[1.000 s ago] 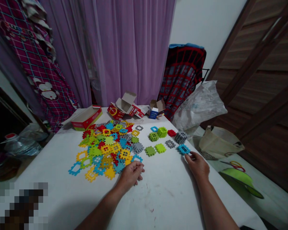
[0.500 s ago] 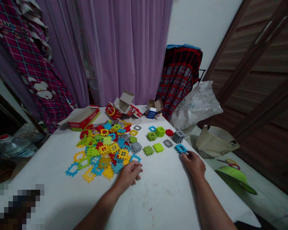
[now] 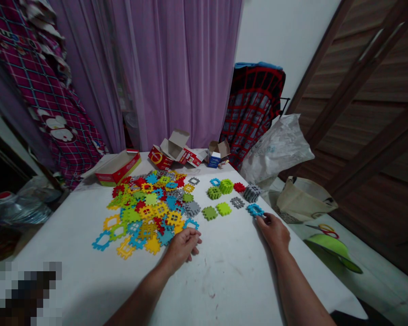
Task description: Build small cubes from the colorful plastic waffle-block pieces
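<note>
A heap of flat plastic waffle tiles point(image 3: 148, 210) in red, yellow, green, blue and grey covers the middle of the white table point(image 3: 224, 276). My left hand point(image 3: 182, 246) rests at the heap's near edge, fingers curled loosely, next to a blue tile point(image 3: 191, 223). My right hand point(image 3: 274, 231) lies on the table to the right, its fingertips touching a blue tile stack point(image 3: 255, 209). Beyond it sit a grey stack point(image 3: 252, 193), a red tile point(image 3: 239, 187), green stacks point(image 3: 226, 186) and flat green tiles point(image 3: 216, 211).
Open cardboard boxes point(image 3: 175, 151) and a red box lid point(image 3: 117, 167) stand at the table's far edge before purple curtains. A plastic bag point(image 3: 277, 147), a cloth bag point(image 3: 304, 201) and a green cap point(image 3: 333, 251) lie off the right side. Wooden doors stand right.
The view has shifted slightly; both hands stay almost where they were, the right one still at the blue stack.
</note>
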Available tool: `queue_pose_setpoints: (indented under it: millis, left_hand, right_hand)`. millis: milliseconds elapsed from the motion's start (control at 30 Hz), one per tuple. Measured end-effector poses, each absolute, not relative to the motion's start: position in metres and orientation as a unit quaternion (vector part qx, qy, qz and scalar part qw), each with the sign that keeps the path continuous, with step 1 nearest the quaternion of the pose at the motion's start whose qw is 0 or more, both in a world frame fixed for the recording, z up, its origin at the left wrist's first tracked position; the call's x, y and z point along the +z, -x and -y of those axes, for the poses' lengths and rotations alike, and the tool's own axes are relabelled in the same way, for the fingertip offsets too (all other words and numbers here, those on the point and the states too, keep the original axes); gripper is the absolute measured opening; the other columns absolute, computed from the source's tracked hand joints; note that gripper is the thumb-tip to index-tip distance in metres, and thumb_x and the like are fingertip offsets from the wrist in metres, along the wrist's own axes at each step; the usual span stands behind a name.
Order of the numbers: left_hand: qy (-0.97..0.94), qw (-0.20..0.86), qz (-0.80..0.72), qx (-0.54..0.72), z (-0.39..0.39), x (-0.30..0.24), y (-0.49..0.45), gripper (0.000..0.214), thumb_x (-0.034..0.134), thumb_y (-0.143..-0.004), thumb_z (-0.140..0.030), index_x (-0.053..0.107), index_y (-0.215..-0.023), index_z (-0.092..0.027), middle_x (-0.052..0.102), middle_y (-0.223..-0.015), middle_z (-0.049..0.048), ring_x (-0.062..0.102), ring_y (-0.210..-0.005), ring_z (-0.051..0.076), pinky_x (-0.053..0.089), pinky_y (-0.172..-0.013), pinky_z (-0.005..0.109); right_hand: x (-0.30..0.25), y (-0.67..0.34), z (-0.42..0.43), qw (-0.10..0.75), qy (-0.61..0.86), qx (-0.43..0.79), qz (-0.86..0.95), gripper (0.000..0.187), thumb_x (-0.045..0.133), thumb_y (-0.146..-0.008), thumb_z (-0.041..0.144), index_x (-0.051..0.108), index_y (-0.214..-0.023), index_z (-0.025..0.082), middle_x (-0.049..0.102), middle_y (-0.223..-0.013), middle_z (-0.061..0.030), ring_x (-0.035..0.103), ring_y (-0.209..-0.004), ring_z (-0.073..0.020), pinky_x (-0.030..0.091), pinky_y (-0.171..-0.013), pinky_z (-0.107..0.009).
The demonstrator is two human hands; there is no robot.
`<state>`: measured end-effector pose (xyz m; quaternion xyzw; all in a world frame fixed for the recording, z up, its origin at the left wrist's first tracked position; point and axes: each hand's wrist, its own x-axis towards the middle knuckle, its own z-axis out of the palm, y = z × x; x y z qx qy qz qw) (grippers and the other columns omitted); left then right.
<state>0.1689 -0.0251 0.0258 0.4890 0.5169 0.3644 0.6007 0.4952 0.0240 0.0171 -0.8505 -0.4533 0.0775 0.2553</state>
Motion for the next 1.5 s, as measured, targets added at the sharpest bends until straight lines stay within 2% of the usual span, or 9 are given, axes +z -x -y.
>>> queue_pose_setpoints:
  millis: [133, 200, 333, 667, 867, 1067, 1500]
  left_hand:
    - [-0.489, 0.6, -0.518, 0.365, 0.025, 0.025, -0.169, 0.047, 0.066, -0.069, -0.057, 0.059, -0.093, -0.017, 0.066, -0.088, 0.0053, 0.059, -0.056, 0.01, 0.034, -0.037, 0.018]
    - [-0.49, 0.599, -0.516, 0.367, 0.024, 0.024, -0.169, 0.048, 0.066, -0.069, -0.057, 0.059, -0.093, -0.017, 0.066, -0.088, 0.0053, 0.058, -0.056, 0.01, 0.034, -0.037, 0.018]
    - [-0.489, 0.603, -0.512, 0.368, 0.023, 0.024, -0.167, 0.048, 0.066, -0.069, -0.057, 0.06, -0.094, -0.017, 0.066, -0.088, 0.0053, 0.059, -0.056, 0.01, 0.035, -0.038, 0.019]
    - [-0.477, 0.607, -0.512, 0.375, 0.023, 0.025, -0.167, 0.048, 0.067, -0.067, -0.058, 0.059, -0.091, -0.017, 0.066, -0.086, 0.0046, 0.058, -0.055, 0.009, 0.033, -0.037, 0.018]
    - [-0.479, 0.607, -0.516, 0.369, 0.023, 0.027, -0.167, 0.049, 0.067, -0.066, -0.058, 0.059, -0.091, -0.017, 0.066, -0.088, 0.0051, 0.058, -0.056, 0.009, 0.033, -0.037, 0.018]
    - [-0.475, 0.609, -0.518, 0.366, 0.024, 0.03, -0.167, 0.049, 0.066, -0.066, -0.058, 0.059, -0.092, -0.017, 0.065, -0.086, 0.0044, 0.058, -0.055, 0.009, 0.033, -0.037, 0.017]
    - [-0.479, 0.606, -0.515, 0.371, 0.024, 0.027, -0.167, 0.047, 0.067, -0.069, -0.057, 0.059, -0.092, -0.017, 0.066, -0.087, 0.0047, 0.058, -0.056, 0.009, 0.034, -0.037, 0.018]
  right_hand:
    - [0.016, -0.5, -0.023, 0.346, 0.854, 0.064, 0.384, 0.05, 0.054, -0.078, 0.052, 0.07, -0.112, 0.018, 0.074, -0.096, -0.0075, 0.065, -0.09, -0.0257, 0.043, -0.068, -0.03]
    - [0.015, -0.504, -0.022, 0.36, 0.868, 0.048, 0.34, 0.052, 0.053, -0.079, 0.053, 0.07, -0.115, 0.018, 0.074, -0.1, -0.0087, 0.065, -0.091, -0.0272, 0.043, -0.068, -0.032]
    - [0.015, -0.507, -0.021, 0.319, 0.886, 0.041, 0.334, 0.053, 0.053, -0.081, 0.054, 0.069, -0.118, 0.021, 0.073, -0.107, -0.0093, 0.065, -0.095, -0.0294, 0.045, -0.071, -0.034]
    - [0.02, -0.531, -0.032, 0.246, 0.895, 0.034, 0.371, 0.05, 0.053, -0.084, 0.047, 0.069, -0.121, 0.019, 0.073, -0.106, -0.0115, 0.066, -0.096, -0.0294, 0.047, -0.072, -0.033]
    - [0.022, -0.535, -0.035, 0.182, 0.886, 0.035, 0.425, 0.05, 0.051, -0.085, 0.052, 0.069, -0.122, 0.024, 0.072, -0.11, -0.0095, 0.066, -0.096, -0.0281, 0.048, -0.072, -0.032]
    - [0.025, -0.533, -0.036, 0.131, 0.891, 0.031, 0.434, 0.048, 0.05, -0.086, 0.054, 0.071, -0.118, 0.025, 0.073, -0.109, -0.0115, 0.067, -0.094, -0.0284, 0.048, -0.069, -0.033]
    - [0.019, -0.541, -0.04, 0.122, 0.877, 0.014, 0.465, 0.048, 0.051, -0.085, 0.054, 0.072, -0.117, 0.026, 0.073, -0.108, -0.0113, 0.068, -0.094, -0.029, 0.049, -0.069, -0.034]
